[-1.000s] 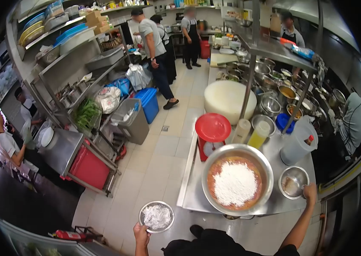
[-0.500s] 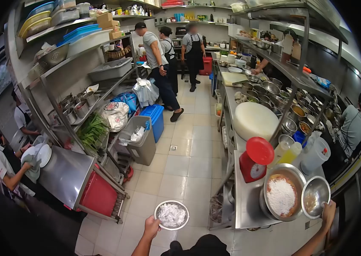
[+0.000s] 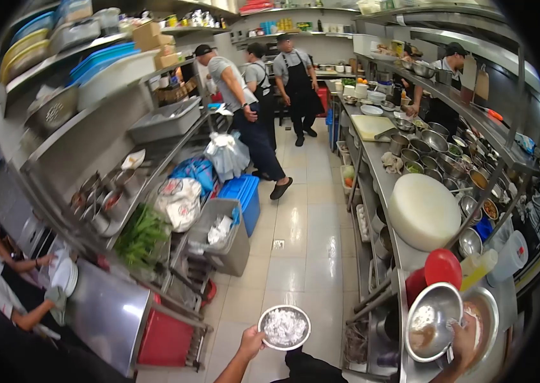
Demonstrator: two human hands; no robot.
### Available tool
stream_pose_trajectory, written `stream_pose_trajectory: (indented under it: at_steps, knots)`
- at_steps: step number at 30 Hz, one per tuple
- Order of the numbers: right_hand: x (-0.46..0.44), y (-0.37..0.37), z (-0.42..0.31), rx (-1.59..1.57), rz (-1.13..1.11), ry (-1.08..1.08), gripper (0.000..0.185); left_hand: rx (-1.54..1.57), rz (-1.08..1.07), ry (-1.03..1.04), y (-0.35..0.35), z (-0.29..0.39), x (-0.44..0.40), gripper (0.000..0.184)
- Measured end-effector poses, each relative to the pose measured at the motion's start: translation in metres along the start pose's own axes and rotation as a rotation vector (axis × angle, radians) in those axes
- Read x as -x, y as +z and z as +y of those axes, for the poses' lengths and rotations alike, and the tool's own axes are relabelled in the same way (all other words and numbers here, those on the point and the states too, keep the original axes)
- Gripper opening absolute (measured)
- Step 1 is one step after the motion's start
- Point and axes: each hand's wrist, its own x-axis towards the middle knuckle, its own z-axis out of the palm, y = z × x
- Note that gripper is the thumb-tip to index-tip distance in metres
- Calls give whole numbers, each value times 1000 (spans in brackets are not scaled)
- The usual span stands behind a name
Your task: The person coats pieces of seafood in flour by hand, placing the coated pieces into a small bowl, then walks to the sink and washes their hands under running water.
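My left hand grips the rim of a small metal bowl with white powder in it, held over the floor. At the lower right my right hand grips a second metal bowl, tilted, with a little brownish residue inside. Behind that bowl, partly hidden by it, a large metal bowl stands on the steel table. A red scale is just beyond the tilted bowl, beside a bottle of yellow liquid.
A thick white round block rests on the right counter. Left of the aisle stand a grey bin, a blue bin and a steel table. Several people stand farther back; one at the lower left holds plates.
The view has turned left, so the right table lies farther right. My right hand has brought its bowl in front of the large bowl. My left hand still holds the powder bowl.
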Motion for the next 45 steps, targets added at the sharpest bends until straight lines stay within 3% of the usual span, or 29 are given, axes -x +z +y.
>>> stream_pose_trajectory:
  at_steps: [2, 4, 6, 7, 8, 9, 10, 11, 12, 24, 34, 42, 44, 45]
  knots:
    - [-22, 42, -30, -254, -168, 127, 43, 62, -5, -53, 0, 15, -30, 13]
    - [-50, 89, -40, -156, -135, 25, 34, 52, -39, -56, -2, 31, -63, 15]
    - [-72, 117, -88, -228, -411, -95, 24, 8, -60, -47, -5, 45, -103, 18]
    - [-79, 137, -96, -190, -330, -84, 19, 17, -34, -25, -4, 54, -124, 20]
    - [-94, 150, -94, -149, -416, -70, 21, 35, -19, -9, 3, 63, -142, 22]
    - [-101, 168, -96, -218, -389, -76, 23, 21, -29, -15, 9, 74, -164, 24]
    - [-108, 177, -113, -124, -397, 36, 23, 10, -32, -11, 16, 87, -186, 25]
    - [-116, 190, -118, -36, -357, -13, 22, 28, -83, 6, 22, 100, -207, 25]
    - [-127, 209, -113, -106, -373, 134, 23, 51, -119, 27, 25, 110, -232, 24]
    - [-218, 306, -199, -3, -61, 252, 30, -43, -364, -41, 88, 206, -520, 18]
    - [-301, 352, -235, -64, 82, 412, 27, -21, -558, -19, 215, 305, -687, 18]
    - [-432, 386, -228, -164, 172, 388, 27, 34, -609, 1, 328, 351, -810, 18]
    - [-468, 385, -233, -115, 153, 413, 25, 55, -520, 24, 356, 357, -834, 19]
    - [-487, 385, -232, -120, 157, 432, 25, -3, -610, 48, 364, 362, -855, 18]
